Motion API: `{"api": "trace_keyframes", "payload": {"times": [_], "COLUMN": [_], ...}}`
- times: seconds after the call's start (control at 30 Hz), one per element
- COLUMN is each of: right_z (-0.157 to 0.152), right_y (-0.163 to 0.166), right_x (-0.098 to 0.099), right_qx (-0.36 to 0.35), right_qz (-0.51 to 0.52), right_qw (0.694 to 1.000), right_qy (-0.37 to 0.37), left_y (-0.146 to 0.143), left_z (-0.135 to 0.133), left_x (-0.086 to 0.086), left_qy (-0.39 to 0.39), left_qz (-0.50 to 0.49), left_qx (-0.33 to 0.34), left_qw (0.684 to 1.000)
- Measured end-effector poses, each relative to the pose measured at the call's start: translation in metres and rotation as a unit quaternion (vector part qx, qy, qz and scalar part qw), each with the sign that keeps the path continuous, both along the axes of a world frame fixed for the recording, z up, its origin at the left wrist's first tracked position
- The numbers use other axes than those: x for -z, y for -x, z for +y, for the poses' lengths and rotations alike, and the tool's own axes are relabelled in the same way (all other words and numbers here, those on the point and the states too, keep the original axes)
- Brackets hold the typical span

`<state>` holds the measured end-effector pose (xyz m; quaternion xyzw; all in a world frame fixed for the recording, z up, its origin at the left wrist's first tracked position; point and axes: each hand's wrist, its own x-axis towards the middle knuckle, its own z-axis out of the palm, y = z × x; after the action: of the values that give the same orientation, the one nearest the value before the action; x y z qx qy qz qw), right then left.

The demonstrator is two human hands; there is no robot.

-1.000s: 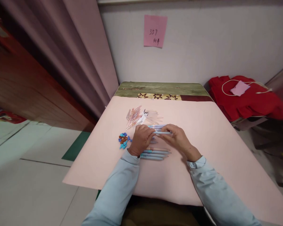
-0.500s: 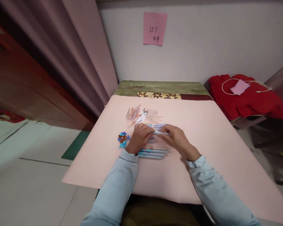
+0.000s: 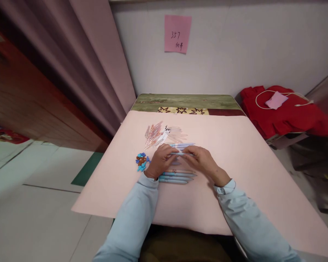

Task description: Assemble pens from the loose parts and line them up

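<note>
Between both hands, just above the sheet, is a slim light-blue pen (image 3: 182,153). My left hand (image 3: 160,161) pinches its left end with closed fingers. On the right end, the thumb and fingers of my right hand (image 3: 203,160) are closed too; the fingertips partly cover the pen. Just beyond the hands lie several lilac-blue pens (image 3: 185,145) side by side. Nearer to me, a row of blue pens (image 3: 177,178) points right, partly behind my left wrist. Left of that hand sits a small heap of blue and brown plastic pieces (image 3: 141,160).
Thin pinkish sticks (image 3: 153,134), white pieces with dark tips (image 3: 164,134) and clear slender tubes (image 3: 178,134) lie farther back on the pale pink sheet (image 3: 221,134). A red cloth (image 3: 284,116) with a white cable is at the right, a brown wooden panel (image 3: 43,98) at the left.
The right hand has shifted slightly left, closer to the left hand along the pen. The whole view has moved a little. Both hands keep their grip.
</note>
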<state>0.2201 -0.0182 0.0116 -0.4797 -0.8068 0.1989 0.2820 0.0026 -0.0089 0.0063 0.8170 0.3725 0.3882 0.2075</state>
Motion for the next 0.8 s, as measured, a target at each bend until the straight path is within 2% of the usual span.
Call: {"api": "trace_keyframes", "payload": {"times": [0.17, 0.37, 0.6, 0.8], "right_z": [0.0, 0.0, 0.001, 0.0], "right_y": [0.002, 0.002, -0.002, -0.008], "right_x": [0.005, 0.002, 0.0, -0.012], "right_qx": [0.021, 0.051, 0.062, 0.034], "right_qz": [0.006, 0.061, -0.036, -0.108], "right_qw": [0.999, 0.996, 0.997, 0.993], "right_qy": [-0.028, -0.034, -0.04, -0.016], "left_y": [-0.001, 0.002, 0.013, 0.013], "left_z": [0.001, 0.003, 0.007, 0.002], "left_x": [0.002, 0.003, 0.004, 0.005], "left_qy": [-0.012, 0.004, 0.002, 0.003], "left_qz": [0.006, 0.018, 0.07, 0.086], "left_qx": [-0.006, -0.021, -0.033, -0.036], "left_qw": [1.0, 1.0, 0.997, 0.996]}}
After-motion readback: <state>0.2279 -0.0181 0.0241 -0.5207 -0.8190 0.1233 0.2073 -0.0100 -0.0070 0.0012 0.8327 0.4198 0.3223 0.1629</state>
